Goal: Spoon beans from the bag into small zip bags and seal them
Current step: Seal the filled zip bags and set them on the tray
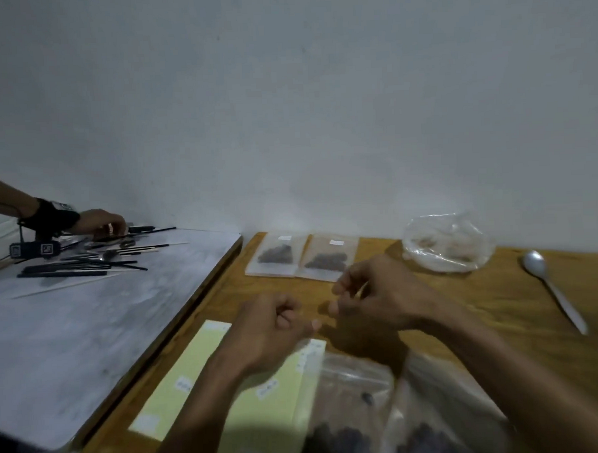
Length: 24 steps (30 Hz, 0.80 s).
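my left hand [274, 325] is curled into a loose fist, my right hand [372, 291] half curled; i cannot tell if either pinches anything. both hover over the table [499, 296]. spoon [550, 287] lies right, two filled zip bags [302, 260] behind.

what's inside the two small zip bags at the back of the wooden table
Each of the two small zip bags holds a dark heap, probably beans, low in the bag. Individual beans are too blurred to distinguish.

Small white labels [267, 388] on bags, writing too blurred
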### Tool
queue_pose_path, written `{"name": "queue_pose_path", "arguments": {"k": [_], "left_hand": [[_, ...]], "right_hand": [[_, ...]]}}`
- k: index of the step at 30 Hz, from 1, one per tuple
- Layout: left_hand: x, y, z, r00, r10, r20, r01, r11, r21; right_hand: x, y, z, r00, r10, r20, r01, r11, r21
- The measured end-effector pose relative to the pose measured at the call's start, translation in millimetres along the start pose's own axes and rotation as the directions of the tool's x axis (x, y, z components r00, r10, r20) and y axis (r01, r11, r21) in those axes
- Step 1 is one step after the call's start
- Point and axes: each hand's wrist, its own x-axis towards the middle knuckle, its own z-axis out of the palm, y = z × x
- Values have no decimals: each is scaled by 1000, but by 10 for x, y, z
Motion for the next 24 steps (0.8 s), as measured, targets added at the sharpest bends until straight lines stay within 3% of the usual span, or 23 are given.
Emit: {"name": "queue_pose_path", "arguments": {"k": [4, 7, 12, 14, 17, 21, 24], "left_hand": [[-275, 47, 202, 988, 51, 145, -88, 961, 263], [-274, 10, 310, 990, 41, 137, -89, 928, 361], [-281, 46, 335, 995, 34, 99, -67, 932, 357], [-276, 64, 318, 998, 58, 35, -66, 963, 260], [-277, 143, 225, 995, 15, -97, -21, 998, -61], [-330, 354, 16, 987, -36, -154, -44, 871, -489], [-376, 514, -135, 974, 1, -225, -145, 767, -625]], "right_hand": [[-345, 89, 80, 962, 97, 253, -46, 979, -200], [-374, 156, 228, 963, 108, 245, -42, 965, -260], [-298, 138, 301, 976, 67, 205, -5, 957, -289], [-256, 122, 298, 981, 30, 191, 21, 965, -261], [-209, 29, 200, 993, -84, 82, 93, 989, -113], [-239, -268, -73, 973, -213, -89, 220, 972, 85], [-272, -415, -258, 962, -254, -104, 273, 926, 263]]}}
